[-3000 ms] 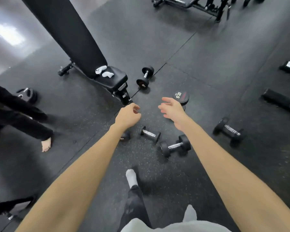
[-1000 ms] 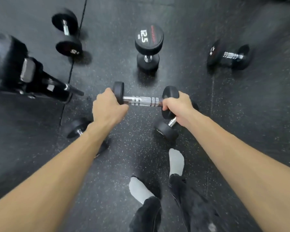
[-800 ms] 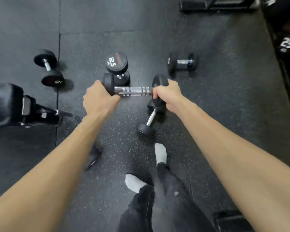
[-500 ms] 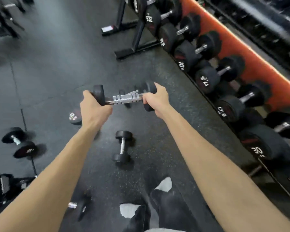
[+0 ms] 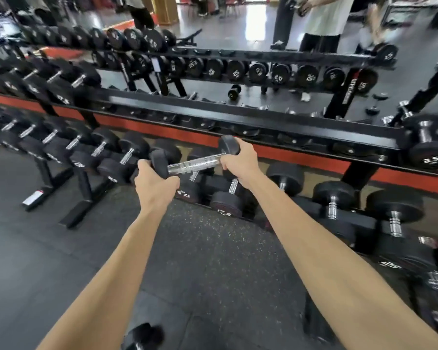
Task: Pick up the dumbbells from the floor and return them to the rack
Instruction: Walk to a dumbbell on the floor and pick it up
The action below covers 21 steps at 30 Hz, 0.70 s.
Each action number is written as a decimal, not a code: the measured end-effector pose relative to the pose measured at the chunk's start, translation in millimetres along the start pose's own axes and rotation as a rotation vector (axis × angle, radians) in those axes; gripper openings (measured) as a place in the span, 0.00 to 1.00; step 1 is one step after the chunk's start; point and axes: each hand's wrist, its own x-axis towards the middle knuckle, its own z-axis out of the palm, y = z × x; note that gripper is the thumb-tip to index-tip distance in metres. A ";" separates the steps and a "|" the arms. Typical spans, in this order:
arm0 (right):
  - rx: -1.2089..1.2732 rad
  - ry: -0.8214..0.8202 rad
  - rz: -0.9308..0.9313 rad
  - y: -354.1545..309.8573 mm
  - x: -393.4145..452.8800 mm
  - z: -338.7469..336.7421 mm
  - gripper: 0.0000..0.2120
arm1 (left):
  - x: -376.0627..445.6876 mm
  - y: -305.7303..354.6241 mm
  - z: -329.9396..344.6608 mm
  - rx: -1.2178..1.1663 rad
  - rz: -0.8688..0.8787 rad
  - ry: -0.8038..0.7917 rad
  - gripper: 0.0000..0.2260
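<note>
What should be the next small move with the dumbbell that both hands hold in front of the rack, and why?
Probably lift the dumbbell forward toward the upper shelf of the rack. The left hand and right hand each grip one head, carrying it tilted in the air above the full lower row, while the shelf ahead shows open cradles.

You are holding one dumbbell (image 5: pixel 195 164) with two hands, your left hand (image 5: pixel 155 184) and your right hand (image 5: pixel 241 160). One loose dumbbell (image 5: pixel 142 337) is lying on the floor at six o'clock. One small dumbbell (image 5: pixel 426 147) marked 2.5 is sitting on the rack (image 5: pixel 238 111) at three o'clock. The rack's rows are carrying many more, too blurred for counting. One person in white (image 5: pixel 324 18) is standing at one o'clock.
</note>
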 end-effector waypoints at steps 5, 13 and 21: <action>0.006 0.205 -0.006 -15.9 36.7 -85.6 0.25 | 16.3 68.5 77.2 -0.004 0.140 -0.146 0.22; 0.106 0.587 0.092 -5.9 91.4 -195.0 0.34 | 57.7 160.5 215.8 -0.002 0.436 -0.490 0.22; 0.198 0.989 0.136 18.2 123.6 -283.7 0.21 | 73.1 240.8 354.8 0.017 0.667 -0.810 0.27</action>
